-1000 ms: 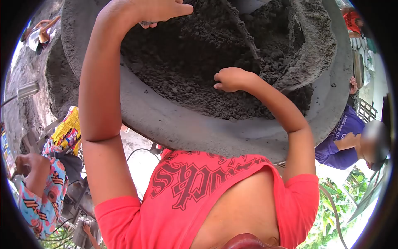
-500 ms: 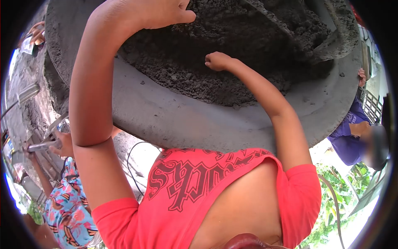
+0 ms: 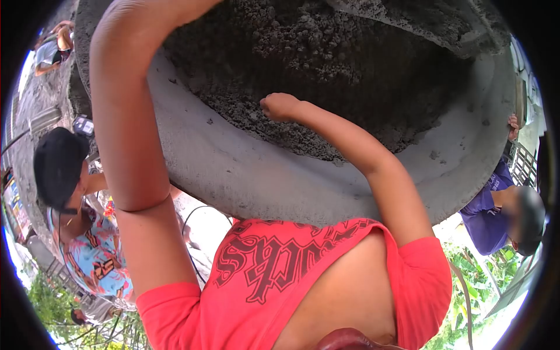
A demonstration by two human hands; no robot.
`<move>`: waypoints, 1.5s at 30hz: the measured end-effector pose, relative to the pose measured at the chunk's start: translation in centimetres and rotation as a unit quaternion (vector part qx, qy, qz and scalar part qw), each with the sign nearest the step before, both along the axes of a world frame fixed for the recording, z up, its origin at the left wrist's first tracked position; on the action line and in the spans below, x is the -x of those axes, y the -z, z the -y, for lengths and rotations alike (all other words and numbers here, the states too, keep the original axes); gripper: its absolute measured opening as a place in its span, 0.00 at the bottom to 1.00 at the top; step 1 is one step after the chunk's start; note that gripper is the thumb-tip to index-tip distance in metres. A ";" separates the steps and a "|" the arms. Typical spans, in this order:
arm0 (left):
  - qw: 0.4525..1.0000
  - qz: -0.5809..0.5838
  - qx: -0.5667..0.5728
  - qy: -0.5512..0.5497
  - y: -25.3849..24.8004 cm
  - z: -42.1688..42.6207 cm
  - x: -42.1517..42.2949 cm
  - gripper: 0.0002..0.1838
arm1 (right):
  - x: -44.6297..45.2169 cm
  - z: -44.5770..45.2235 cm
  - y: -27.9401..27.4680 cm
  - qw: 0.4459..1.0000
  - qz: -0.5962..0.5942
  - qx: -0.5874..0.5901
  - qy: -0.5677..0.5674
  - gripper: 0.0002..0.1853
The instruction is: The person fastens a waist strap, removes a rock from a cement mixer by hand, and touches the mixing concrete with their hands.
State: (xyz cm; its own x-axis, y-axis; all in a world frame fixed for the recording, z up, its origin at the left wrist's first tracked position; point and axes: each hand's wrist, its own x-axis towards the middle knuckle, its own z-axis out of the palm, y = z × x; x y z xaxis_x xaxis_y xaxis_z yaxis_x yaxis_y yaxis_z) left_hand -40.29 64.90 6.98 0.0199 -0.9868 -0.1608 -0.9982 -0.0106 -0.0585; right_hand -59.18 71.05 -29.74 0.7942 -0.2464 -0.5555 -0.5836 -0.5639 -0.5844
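mix (image 3: 318, 58) is lying inside the drum (image 3: 251, 178) before the wearer (image 3: 332, 280); one person (image 3: 99, 259) is flanking the drum at left, another person (image 3: 485, 224) at right, near plants (image 3: 496, 265).

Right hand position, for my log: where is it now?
In the head view, the right hand is above centre, by the mix, beyond the near rim of the bowl.

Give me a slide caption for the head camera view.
Curled right hand in front of cement mix inside a grey mixing drum.
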 end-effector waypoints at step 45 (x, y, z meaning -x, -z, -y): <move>0.948 -0.184 0.206 -0.161 -3.0 -1.4 -0.7 0.31 | 3.7 0.8 -3.6 0.989 0.020 -0.088 0.115 0.16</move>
State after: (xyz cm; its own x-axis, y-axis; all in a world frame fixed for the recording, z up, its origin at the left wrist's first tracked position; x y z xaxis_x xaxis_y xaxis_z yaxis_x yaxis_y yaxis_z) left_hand -39.64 66.31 9.98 0.3478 -0.9196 0.1826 -0.8916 -0.2643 0.3676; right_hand -62.87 70.24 -26.18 0.7509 -0.3256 -0.5746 -0.6587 -0.3072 -0.6868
